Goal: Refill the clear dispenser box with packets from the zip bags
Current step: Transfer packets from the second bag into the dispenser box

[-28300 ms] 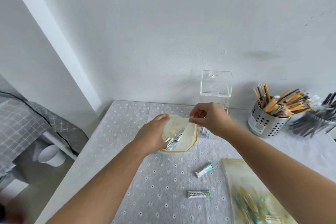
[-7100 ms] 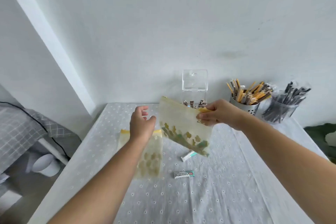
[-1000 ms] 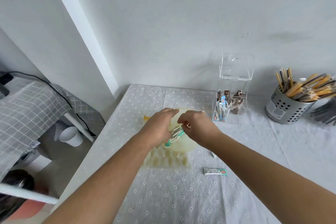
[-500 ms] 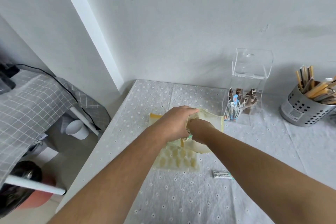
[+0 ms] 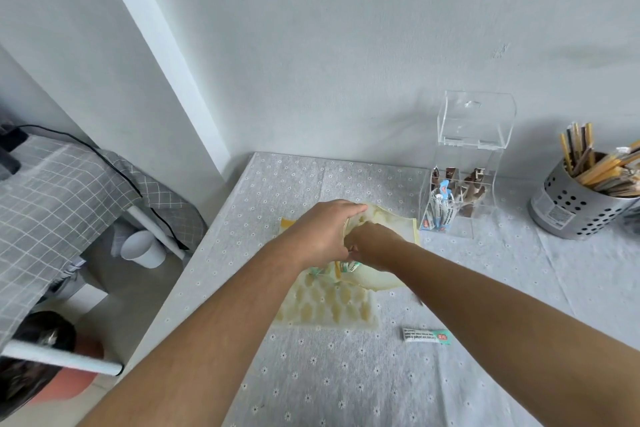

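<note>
A plain white wall (image 5: 346, 28) is crossed by a slanted white post (image 5: 156, 55). The table (image 5: 346, 388) is covered with grey daisy-print cloth (image 5: 519, 281); grey checked fabric (image 5: 52, 201) and a black cable (image 5: 119, 170) are seen at left, over pale floor (image 5: 138, 284).

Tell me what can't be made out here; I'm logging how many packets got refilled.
Head view only:
- Right hand grip: fingers inside the zip bag, behind the left hand.
- Packets in that bag: covered by both hands.
- Metal holder: cut off by the right edge.
- Loose packet print: too small.
</note>
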A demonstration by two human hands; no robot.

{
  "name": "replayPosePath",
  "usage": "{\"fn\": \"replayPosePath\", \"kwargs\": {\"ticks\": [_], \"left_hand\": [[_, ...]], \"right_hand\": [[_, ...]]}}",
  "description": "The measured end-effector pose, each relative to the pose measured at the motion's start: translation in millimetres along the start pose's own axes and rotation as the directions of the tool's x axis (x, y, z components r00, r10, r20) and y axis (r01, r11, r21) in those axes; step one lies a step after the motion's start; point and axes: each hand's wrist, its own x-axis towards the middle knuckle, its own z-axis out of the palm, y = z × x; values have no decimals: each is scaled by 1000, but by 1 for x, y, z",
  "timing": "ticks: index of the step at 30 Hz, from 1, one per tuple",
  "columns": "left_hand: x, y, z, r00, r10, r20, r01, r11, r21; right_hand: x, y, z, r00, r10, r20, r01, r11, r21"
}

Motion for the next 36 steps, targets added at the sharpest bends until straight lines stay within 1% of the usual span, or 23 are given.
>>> {"fn": "replayPosePath", "kwargs": {"ticks": [2, 4, 7, 9, 11, 15, 20, 21, 25, 28, 31, 33, 36], "left_hand": [[0, -3, -1, 1000, -3, -6, 3, 1000, -1], [0, -7, 0, 1000, -11, -7, 11, 1000, -4], [-1, -9, 1, 1000, -16, -1, 16, 1000, -13], [-2, -10, 2, 1000, -18, 7, 18, 1000, -14], [-2, -10, 4, 1000, -15, 18, 15, 1000, -18], [0, -16, 9, 1000, -8, 13, 9, 999, -43], [-2, -23, 10, 1000, -15, -17, 13, 997, -71], [-3, -23, 10, 1000, -15, -17, 14, 997, -77], [-4, -22, 9, 1000, -19, -16, 17, 994, -105], [-3, -22, 9, 1000, -10, -21, 7, 995, -100], [-3, -23, 6, 1000, -9, -26, 6, 996, -92], [-2, -22, 6, 1000, -12, -22, 10, 997, -74], [-1, -21, 7, 1000, -9, -8, 9, 998, -57]], "right_hand": [[0, 0, 0, 1000, 29, -4, -28, 993, 114], [0, 1, 2, 999, 37, 16, -39, 989, 142], [2, 2, 7, 991, -5, 135, -6, 996, 85], [2, 0, 9, 984, 5, 181, -11, 999, 31], [3, -2, 11, 982, 10, 188, -10, 1000, -2], [6, -10, 16, 980, -32, 199, 47, 996, -70], [8, -17, 25, 988, -46, 151, 63, 992, -114], [8, -16, 25, 990, -42, 137, 55, 994, -94], [4, -14, 17, 996, -10, 88, 1, 995, 100], [2, -11, 10, 999, 19, 45, -28, 981, 194], [-2, -10, 2, 997, 27, 66, -44, 963, 266], [-4, -11, -3, 996, 24, 88, -48, 958, 283], [-10, -14, -10, 995, 29, 92, -50, 970, 238]]}}
